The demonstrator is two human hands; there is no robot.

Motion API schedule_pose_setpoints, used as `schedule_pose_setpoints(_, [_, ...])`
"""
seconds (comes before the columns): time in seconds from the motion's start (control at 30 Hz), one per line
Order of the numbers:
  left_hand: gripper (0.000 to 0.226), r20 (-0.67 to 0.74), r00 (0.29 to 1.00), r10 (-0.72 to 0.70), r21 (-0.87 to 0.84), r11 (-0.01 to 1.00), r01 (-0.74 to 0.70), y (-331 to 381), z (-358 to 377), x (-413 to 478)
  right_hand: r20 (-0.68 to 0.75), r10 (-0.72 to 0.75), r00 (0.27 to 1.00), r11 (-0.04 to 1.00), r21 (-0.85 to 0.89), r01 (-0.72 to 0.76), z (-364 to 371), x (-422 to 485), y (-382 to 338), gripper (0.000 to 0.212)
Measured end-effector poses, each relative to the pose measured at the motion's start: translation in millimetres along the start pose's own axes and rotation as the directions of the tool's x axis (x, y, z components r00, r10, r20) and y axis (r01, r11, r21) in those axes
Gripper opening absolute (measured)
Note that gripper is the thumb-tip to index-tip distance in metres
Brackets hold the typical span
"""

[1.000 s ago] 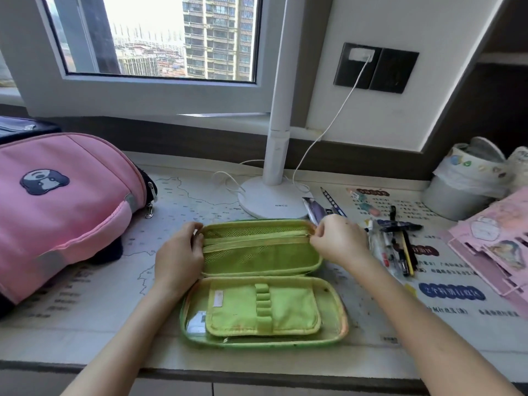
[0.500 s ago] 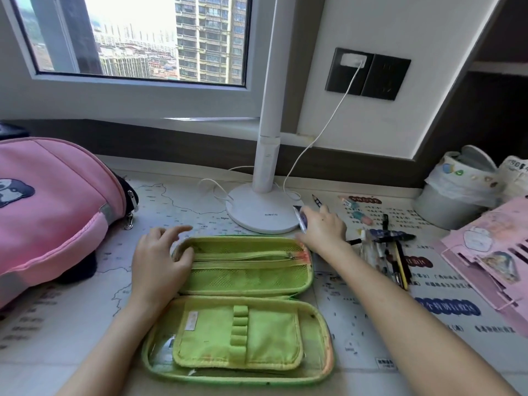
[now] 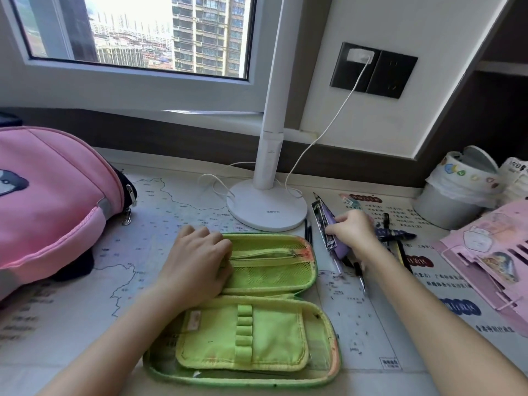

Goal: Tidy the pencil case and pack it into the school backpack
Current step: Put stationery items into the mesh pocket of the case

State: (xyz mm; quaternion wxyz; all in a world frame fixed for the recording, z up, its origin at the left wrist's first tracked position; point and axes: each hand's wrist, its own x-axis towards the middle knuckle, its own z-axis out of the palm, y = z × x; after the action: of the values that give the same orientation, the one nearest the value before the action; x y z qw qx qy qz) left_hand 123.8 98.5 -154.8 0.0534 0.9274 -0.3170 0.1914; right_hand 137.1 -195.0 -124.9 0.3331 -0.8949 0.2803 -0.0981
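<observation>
left hand (image 3: pixel 197 264) lies flat on open green pencil case (image 3: pixel 257 338), long side left-to-right | right hand (image 3: pixel 353 231) curls round purple pen (image 3: pixel 329 216) just right of case, tip pointing away | pink backpack (image 3: pixel 51 201) left of both hands

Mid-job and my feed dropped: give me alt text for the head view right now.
An open green pencil case lies on the desk, the left hand resting on its upper half while the right hand grips a purple item among loose pens beside it. A pink backpack sits at the left, a white lamp behind the case.
</observation>
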Motion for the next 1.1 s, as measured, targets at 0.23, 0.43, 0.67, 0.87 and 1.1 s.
schedule_pose_setpoints(0.23, [0.018, -0.020, 0.999, -0.026, -0.027, 0.999, 0.026, 3, 3, -1, 0.251, -0.293, 0.923, 0.836, 0.536, 0.120, -37, -46, -25, 0.030])
schedule_pose_setpoints(0.43, [0.020, -0.005, 1.000, 0.008, -0.037, 0.999, -0.008, 4, 1, 0, 0.306, -0.405, 0.861, 0.768, 0.625, 0.140, -7, -73, -55, 0.027])
schedule_pose_setpoints(0.67, [0.025, 0.006, 0.999, -0.053, -0.055, 0.997, 0.053, 7, 4, -2, 0.242, -0.317, 0.917, 0.640, 0.768, 0.018, 39, -76, -68, 0.028])
schedule_pose_setpoints(0.87, [0.021, -0.007, 0.999, -0.033, -0.044, 0.999, 0.033, 5, -2, -6, 0.202, -0.258, 0.945, 0.563, 0.826, -0.023, 56, -78, -73, 0.028])
schedule_pose_setpoints(1.1, [0.025, -0.325, 0.944, 0.060, -0.024, 0.997, -0.072, 2, -10, -14, 0.241, -0.529, 0.814, 0.800, 0.462, 0.383, 49, -85, -77, 0.037])
